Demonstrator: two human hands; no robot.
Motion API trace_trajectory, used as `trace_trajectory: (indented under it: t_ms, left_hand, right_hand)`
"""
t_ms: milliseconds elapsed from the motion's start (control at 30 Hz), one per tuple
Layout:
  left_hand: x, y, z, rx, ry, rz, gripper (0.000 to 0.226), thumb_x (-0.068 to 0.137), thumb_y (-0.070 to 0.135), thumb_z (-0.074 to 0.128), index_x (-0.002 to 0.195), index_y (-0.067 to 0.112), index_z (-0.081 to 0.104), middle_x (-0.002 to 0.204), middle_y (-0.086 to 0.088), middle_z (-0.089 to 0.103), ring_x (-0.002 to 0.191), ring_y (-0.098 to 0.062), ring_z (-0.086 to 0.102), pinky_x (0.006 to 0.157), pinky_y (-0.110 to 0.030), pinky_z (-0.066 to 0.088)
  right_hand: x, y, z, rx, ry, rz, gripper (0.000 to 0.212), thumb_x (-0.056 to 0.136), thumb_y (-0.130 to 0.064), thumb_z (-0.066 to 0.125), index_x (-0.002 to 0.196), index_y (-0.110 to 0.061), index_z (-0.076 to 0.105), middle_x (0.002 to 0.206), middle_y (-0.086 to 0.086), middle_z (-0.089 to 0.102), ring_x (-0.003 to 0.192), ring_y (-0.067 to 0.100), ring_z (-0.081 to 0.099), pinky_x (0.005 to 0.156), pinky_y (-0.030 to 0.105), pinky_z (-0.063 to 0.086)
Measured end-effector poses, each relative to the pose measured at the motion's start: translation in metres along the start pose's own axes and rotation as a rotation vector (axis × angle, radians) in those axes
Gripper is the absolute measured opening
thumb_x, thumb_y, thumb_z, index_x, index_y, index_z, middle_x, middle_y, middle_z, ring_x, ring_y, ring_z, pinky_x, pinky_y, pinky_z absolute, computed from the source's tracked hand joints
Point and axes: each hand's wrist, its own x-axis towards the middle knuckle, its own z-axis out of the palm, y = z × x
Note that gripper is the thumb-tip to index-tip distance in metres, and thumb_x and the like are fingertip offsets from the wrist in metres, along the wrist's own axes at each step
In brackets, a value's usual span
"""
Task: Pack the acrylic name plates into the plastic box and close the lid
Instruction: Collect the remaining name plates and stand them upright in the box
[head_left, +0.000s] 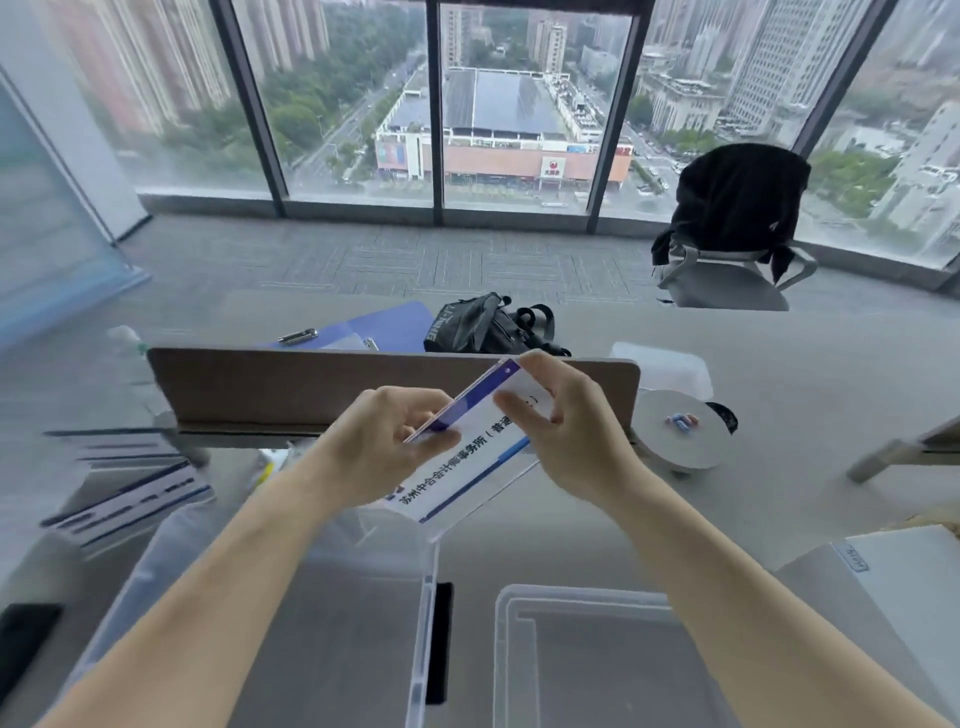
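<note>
— What carries everything here?

— A pale desk with a brown divider panel standing along its far edge. Nearest the person, at the desk's near edge, two clear plastic pieces lie side by side: a big one under the left forearm, and another with a raised rim under the right forearm. I judge one to be the plastic box and the other its lid, but I cannot tell which is which.

— And the plates?

— A stack of name plates lies toward the desk's left edge, blurred. One acrylic name plate is up in the air, held between both hands, above the gap between the two clear pieces and in front of the divider.

— How is it held?

— The left hand is closed on its near-left part, fingers curled over the top edge. The right hand pinches the far-right end, thumb on the printed face.

— Which way does it run?

— Its long axis goes diagonally, from low near-left to high far-right, the printed face turned up toward the camera.

— So what does the next move depend on?

— On my reading, lowering it toward the person. Both clear pieces lie directly below and nearer than the grip; the left-hand end is already the lower one, closest to the left piece.
</note>
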Motion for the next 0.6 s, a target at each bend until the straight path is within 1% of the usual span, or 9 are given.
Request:
trace_trajectory:
  t_ms: [67, 100, 167, 233, 267, 367, 433, 500, 600]
  left_hand:
    - [-0.025, 0.013, -0.015, -0.005, 0.062, -0.005, 0.013, 0.098, 0.024, 0.067, 0.099, 0.032, 0.077, 0.080, 0.007, 0.077, 0.062, -0.031, 0.064, 0.059, -0.042, 0.054]
    - [-0.038, 0.016, -0.021, -0.030, 0.090, -0.021, 0.013, 0.098, 0.023, 0.067, 0.101, 0.030, 0.077, 0.085, 0.005, 0.080, 0.067, -0.034, 0.070, 0.064, -0.046, 0.058]
    - [-0.062, 0.019, -0.032, -0.095, 0.149, -0.068, 0.014, 0.098, 0.020, 0.067, 0.105, 0.026, 0.077, 0.095, 0.001, 0.082, 0.081, -0.032, 0.078, 0.077, -0.050, 0.063]
    - [-0.084, 0.013, -0.041, -0.144, 0.210, -0.127, 0.019, 0.097, 0.017, 0.068, 0.110, 0.025, 0.078, 0.100, 0.002, 0.082, 0.090, -0.021, 0.080, 0.085, -0.047, 0.063]
    - [-0.092, 0.008, -0.044, -0.163, 0.231, -0.157, 0.020, 0.096, 0.016, 0.068, 0.112, 0.024, 0.078, 0.101, 0.001, 0.082, 0.092, -0.020, 0.079, 0.087, -0.048, 0.062]
    - [-0.115, -0.010, -0.048, -0.222, 0.273, -0.257, 0.019, 0.097, 0.015, 0.068, 0.112, 0.019, 0.077, 0.099, -0.005, 0.082, 0.090, -0.024, 0.080, 0.084, -0.050, 0.063]
    - [-0.126, -0.029, -0.048, -0.264, 0.291, -0.339, 0.016, 0.097, 0.016, 0.068, 0.109, 0.020, 0.077, 0.097, -0.007, 0.082, 0.088, -0.026, 0.080, 0.082, -0.051, 0.064]
    - [-0.137, -0.051, -0.050, -0.273, 0.294, -0.431, 0.014, 0.098, 0.019, 0.067, 0.105, 0.024, 0.077, 0.095, -0.005, 0.082, 0.086, -0.026, 0.080, 0.083, -0.052, 0.063]
    - [-0.150, -0.086, -0.059, -0.315, 0.228, -0.519, 0.019, 0.103, 0.023, 0.059, 0.107, 0.022, 0.078, 0.098, -0.008, 0.082, 0.091, -0.033, 0.079, 0.090, -0.054, 0.060]
  right_hand:
    - [-0.006, -0.021, 0.003, 0.019, 0.070, -0.055, 0.022, 0.094, -0.030, 0.065, 0.116, -0.027, 0.063, 0.108, -0.014, 0.072, 0.098, 0.008, 0.069, 0.088, 0.034, 0.057]
    - [-0.009, -0.030, 0.005, 0.027, 0.121, -0.071, 0.031, 0.092, -0.031, 0.068, 0.122, -0.027, 0.061, 0.115, -0.016, 0.069, 0.107, 0.001, 0.064, 0.093, 0.026, 0.053]
    - [-0.017, -0.043, 0.014, 0.056, 0.198, -0.050, 0.049, 0.088, -0.036, 0.072, 0.132, -0.026, 0.052, 0.127, -0.016, 0.059, 0.117, -0.002, 0.055, 0.100, 0.018, 0.044]
    - [-0.026, -0.049, 0.030, 0.148, 0.170, 0.084, 0.061, 0.086, -0.038, 0.074, 0.139, -0.027, 0.045, 0.133, -0.012, 0.054, 0.121, 0.005, 0.053, 0.102, 0.024, 0.044]
    - [-0.032, -0.051, 0.043, 0.220, 0.122, 0.180, 0.062, 0.087, -0.038, 0.074, 0.139, -0.026, 0.043, 0.133, -0.008, 0.055, 0.119, 0.008, 0.055, 0.102, 0.028, 0.047]
    - [-0.051, -0.051, 0.099, 0.406, -0.044, 0.404, 0.049, 0.090, -0.034, 0.071, 0.133, -0.025, 0.049, 0.122, -0.003, 0.065, 0.108, 0.014, 0.066, 0.097, 0.045, 0.056]
    - [-0.059, -0.050, 0.138, 0.461, -0.091, 0.484, 0.039, 0.091, -0.028, 0.069, 0.127, -0.023, 0.055, 0.119, 0.000, 0.069, 0.104, 0.018, 0.070, 0.092, 0.050, 0.058]
    - [-0.063, -0.047, 0.173, 0.573, -0.111, 0.584, 0.030, 0.093, -0.021, 0.066, 0.122, -0.018, 0.059, 0.114, 0.006, 0.073, 0.097, 0.022, 0.074, 0.086, 0.050, 0.061]
    - [-0.065, -0.048, 0.209, 0.581, -0.154, 0.688, 0.018, 0.098, -0.014, 0.059, 0.115, -0.012, 0.061, 0.095, 0.005, 0.073, 0.078, 0.019, 0.072, 0.068, 0.038, 0.060]
